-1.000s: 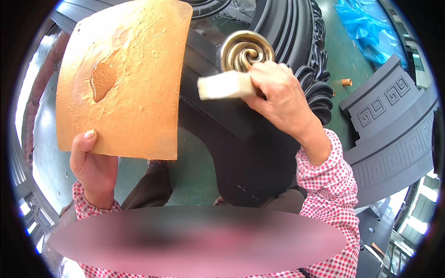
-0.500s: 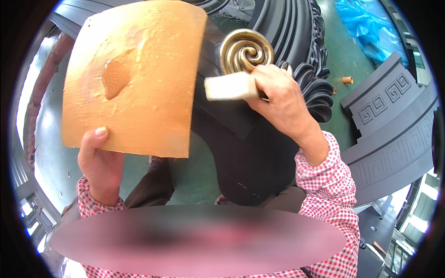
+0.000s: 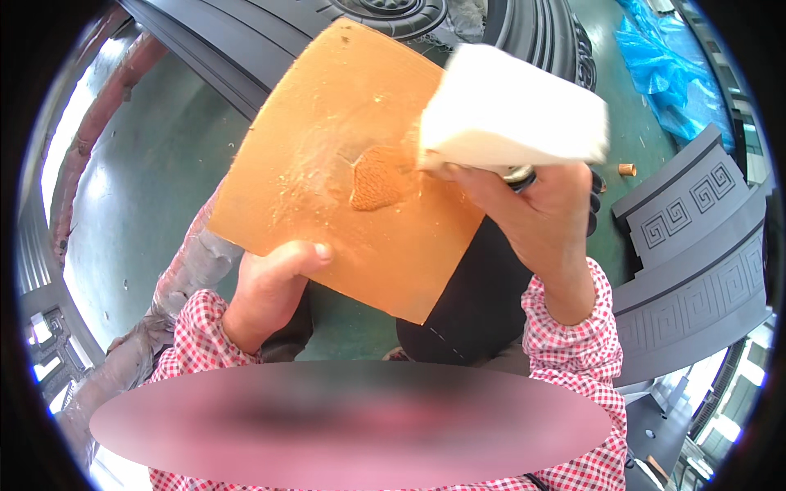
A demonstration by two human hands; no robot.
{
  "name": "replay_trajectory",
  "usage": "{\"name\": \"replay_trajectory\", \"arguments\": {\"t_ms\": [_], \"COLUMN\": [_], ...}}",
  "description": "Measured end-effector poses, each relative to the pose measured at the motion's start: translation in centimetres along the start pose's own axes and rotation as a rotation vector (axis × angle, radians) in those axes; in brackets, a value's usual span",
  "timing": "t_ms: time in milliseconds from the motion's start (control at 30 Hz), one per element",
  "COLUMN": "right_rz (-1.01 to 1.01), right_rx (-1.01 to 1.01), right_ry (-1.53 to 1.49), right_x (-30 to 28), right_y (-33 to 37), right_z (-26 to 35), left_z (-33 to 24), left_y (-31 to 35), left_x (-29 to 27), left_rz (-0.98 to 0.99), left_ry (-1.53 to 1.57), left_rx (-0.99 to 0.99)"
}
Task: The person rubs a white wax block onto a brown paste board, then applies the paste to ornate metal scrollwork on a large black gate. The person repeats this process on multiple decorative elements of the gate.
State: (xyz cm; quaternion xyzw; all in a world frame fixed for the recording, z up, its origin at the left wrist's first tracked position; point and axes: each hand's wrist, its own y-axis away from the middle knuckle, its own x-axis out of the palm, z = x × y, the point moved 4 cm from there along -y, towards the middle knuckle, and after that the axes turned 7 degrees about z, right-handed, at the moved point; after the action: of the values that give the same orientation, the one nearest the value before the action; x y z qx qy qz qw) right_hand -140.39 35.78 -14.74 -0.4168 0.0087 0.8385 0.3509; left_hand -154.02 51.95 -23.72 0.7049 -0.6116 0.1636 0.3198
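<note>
**White brush head meets the gold-flecked board**

Head view: The left hand grips the lower edge of an orange board, thumb on top and fingers hidden beneath, holding it tilted up in front of the chest. Gold flakes crust its middle, around a darker rough patch. The right hand is closed around a wide white brush head, whose lower left corner touches the board just beside that patch; a dark ring of the handle shows under the fingers.

Risk, as I judge it: the board is held at one edge only, so a firm press from the brush could tip or twist it out of the thumb's hold. A hard drag could also scatter the loose flakes onto the green floor below.

Pose: both forearms, in red checked sleeves, rise from the lower edge. The right wrist bends back with the knuckles toward the camera; the left wrist is straight, palm up. Grey carved mouldings lie to the right, well apart from the hands, with a blue plastic sheet beyond them.
</note>
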Motion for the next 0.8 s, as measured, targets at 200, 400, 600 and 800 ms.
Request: {"name": "replay_trajectory", "arguments": {"t_ms": [200, 400, 600, 800], "right_rz": [0.170, 0.151, -0.035, 0.114], "right_rx": [-0.122, -0.286, 0.326, 0.168], "right_ry": [0.310, 0.302, -0.225, 0.059], "right_x": [1.2, 1.7, -3.7, -2.3], "right_y": [-1.0, -0.3, 2.3, 3.1], "right_z": [0.6, 0.8, -4.8, -6.3], "left_z": [0.5, -0.1, -2.5, -3.8], "left_y": [0.3, 0.0, 0.1, 0.0], "left_x": [0.1, 0.2, -2.5, -3.9], "left_rz": [0.012, 0.020, -0.137, -0.130], "left_ry": [0.032, -0.031, 0.127, 0.117], "left_rx": [-0.044, 0.006, 0.098, 0.155]}}
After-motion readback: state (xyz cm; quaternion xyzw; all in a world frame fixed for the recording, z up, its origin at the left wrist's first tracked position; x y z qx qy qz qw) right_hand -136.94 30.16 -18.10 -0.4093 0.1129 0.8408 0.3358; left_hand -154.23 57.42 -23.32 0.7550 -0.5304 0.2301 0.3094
